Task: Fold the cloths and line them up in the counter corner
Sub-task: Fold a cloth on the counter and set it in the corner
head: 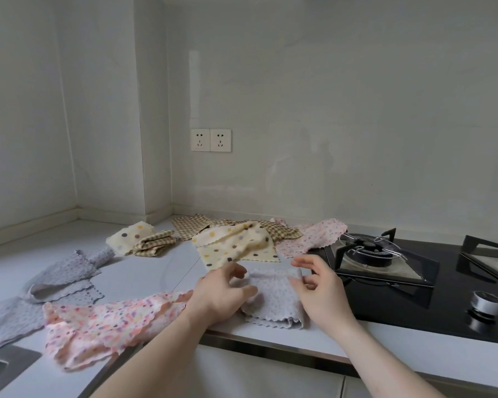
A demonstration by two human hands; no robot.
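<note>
Both hands work one grey cloth (273, 300) at the counter (144, 271) front edge, just left of the hob (414, 282): left hand (222, 294) pinches its left edge, right hand (322, 285) pinches the right edge, other fingers loosely spread. Judgement: square the scalloped edges before pressing the crease flat, then carry it to the corner, keeping it off the burner (368, 251). Other cloths lie unfolded: pink (104, 323), yellow dotted (236, 245), checked (196, 225), grey (58, 277).
</note>
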